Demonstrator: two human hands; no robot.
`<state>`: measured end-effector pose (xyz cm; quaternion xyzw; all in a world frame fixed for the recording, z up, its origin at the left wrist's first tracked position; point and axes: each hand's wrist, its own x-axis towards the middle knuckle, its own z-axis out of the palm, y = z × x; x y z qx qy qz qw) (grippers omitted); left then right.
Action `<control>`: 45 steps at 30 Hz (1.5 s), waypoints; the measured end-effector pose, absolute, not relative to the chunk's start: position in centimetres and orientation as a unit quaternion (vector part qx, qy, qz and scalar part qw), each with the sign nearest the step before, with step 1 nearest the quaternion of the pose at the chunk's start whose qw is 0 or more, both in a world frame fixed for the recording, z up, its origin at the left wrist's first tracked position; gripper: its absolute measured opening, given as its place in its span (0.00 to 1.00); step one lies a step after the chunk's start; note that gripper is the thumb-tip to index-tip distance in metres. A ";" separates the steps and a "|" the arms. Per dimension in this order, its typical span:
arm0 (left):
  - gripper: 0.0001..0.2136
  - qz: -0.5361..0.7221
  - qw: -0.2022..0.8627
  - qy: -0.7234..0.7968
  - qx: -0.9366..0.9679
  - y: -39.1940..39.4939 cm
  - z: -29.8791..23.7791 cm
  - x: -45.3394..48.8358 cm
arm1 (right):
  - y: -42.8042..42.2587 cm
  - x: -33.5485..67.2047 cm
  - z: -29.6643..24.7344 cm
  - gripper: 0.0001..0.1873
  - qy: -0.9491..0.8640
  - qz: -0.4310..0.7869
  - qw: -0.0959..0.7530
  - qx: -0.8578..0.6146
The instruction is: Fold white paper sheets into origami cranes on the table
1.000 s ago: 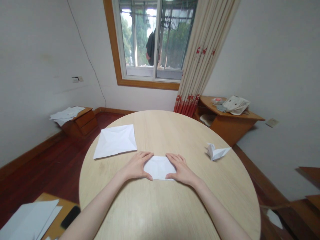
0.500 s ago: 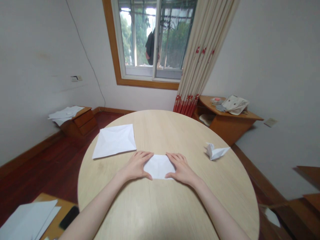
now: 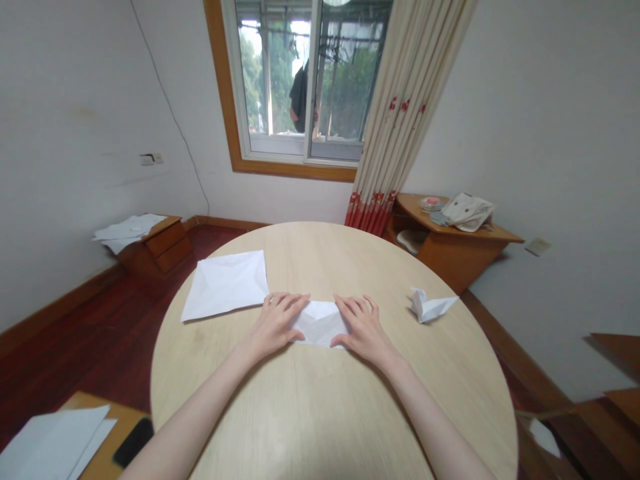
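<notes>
A small folded white paper [image 3: 320, 321] lies near the middle of the round wooden table [image 3: 325, 413]. My left hand [image 3: 275, 325] rests flat on its left side, fingers stretched out and pointing toward the window. My right hand [image 3: 361, 327] lies flat on its right side, fingers spread. Both press the paper onto the tabletop. A larger creased white sheet [image 3: 226, 285] lies just left of my left hand. A finished folded paper figure [image 3: 429, 305] sits to the right.
A low wooden cabinet with papers [image 3: 134, 230] stands at the left wall. A corner shelf with a bag [image 3: 463, 212] is at the right by the curtain [image 3: 400, 120]. At bottom left, white sheets [image 3: 47, 445] and a dark phone [image 3: 133, 443] lie on another surface.
Both hands have slid a little farther from me over the folded paper, which now looks flatter and narrower. The view has shifted slightly.
</notes>
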<state>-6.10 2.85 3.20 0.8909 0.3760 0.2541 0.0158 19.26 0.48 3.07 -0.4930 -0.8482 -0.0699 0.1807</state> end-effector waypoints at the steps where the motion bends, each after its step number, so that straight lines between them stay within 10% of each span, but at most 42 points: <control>1: 0.35 0.267 0.014 0.372 0.889 2.8 3.3 -6.1 | 0.4 19.2 3.2 0.41 -0.850 -0.078 0.184 -0.488; 14: 0.24 0.402 0.051 0.319 0.857 1.9 5.0 -6.4 | -0.9 18.3 5.3 0.16 -0.830 -0.060 0.318 -0.454; 33: 0.29 0.435 0.541 0.328 0.641 1.1 6.9 -7.4 | -3.6 18.2 8.0 0.16 -0.787 0.178 0.384 -0.449; 45: 0.16 0.313 0.312 0.360 0.821 2.1 4.5 -7.2 | -3.2 17.6 6.1 0.16 -0.815 0.186 0.244 -0.491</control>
